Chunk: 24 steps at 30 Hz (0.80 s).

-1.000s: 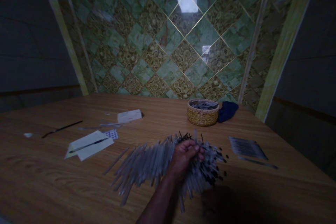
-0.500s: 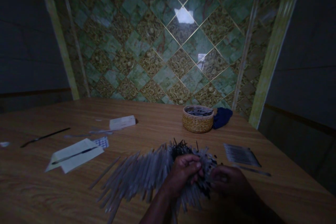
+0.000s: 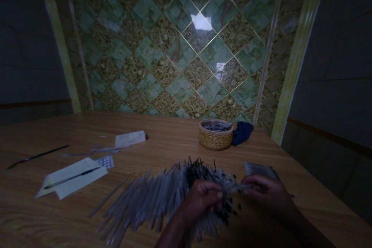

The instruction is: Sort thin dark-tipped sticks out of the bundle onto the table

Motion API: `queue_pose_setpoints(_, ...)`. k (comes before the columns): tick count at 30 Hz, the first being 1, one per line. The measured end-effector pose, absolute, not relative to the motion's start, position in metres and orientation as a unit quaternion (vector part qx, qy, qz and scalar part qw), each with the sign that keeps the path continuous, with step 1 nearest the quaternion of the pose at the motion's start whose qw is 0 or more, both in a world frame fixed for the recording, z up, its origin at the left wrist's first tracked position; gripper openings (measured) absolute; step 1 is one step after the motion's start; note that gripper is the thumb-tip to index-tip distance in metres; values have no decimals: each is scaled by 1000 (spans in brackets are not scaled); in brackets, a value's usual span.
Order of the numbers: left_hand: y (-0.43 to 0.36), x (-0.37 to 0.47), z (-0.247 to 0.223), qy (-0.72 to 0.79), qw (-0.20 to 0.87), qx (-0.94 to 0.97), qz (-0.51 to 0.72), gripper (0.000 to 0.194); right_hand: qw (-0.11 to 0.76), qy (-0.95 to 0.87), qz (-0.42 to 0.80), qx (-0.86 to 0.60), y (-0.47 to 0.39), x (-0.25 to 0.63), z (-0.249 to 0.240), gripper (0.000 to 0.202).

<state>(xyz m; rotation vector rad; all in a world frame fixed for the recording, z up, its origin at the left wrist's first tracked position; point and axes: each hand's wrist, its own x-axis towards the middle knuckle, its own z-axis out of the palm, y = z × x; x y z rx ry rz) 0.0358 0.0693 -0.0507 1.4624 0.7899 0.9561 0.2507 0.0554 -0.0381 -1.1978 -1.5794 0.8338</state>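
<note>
A heap of slender, translucent grey tubes (image 3: 151, 197) fans out across the table, and a cluster of dark tips (image 3: 194, 172) lies at its upper middle. My left hand (image 3: 202, 198) is over the heap, its fingers curled together; dim light hides what they hold, if anything. To its right, my right hand (image 3: 266, 190) pinches a thin, pale, translucent tube (image 3: 240, 186) by one end. Small black pieces (image 3: 236, 206) are scattered between the two hands. Behind the right hand lies a flat bundle of thin grey sticks (image 3: 257, 169), partly covered.
Farther back stand a woven basket (image 3: 215, 140) filled with thin sticks and a dark blue cloth (image 3: 243, 133). On the left are a white box (image 3: 130, 138), a folded paper (image 3: 84, 182) with a dark slim tool (image 3: 71, 178), and another dark rod (image 3: 40, 155).
My right hand has moved up and to the right, away from my left hand, with the pale tube in its fingers. The left hand stays over the heap. The view has shifted slightly.
</note>
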Motion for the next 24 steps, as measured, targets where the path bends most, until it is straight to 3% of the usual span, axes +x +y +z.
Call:
queue_pose_setpoints(9,74,34,-57,336,584,639,370,35,384,-768,224,-461,48,261,-12,22)
queue_pose_setpoints(24,72,36,-55,335,585,654,343,33,335,-807,206,-441,50,269,-9,20)
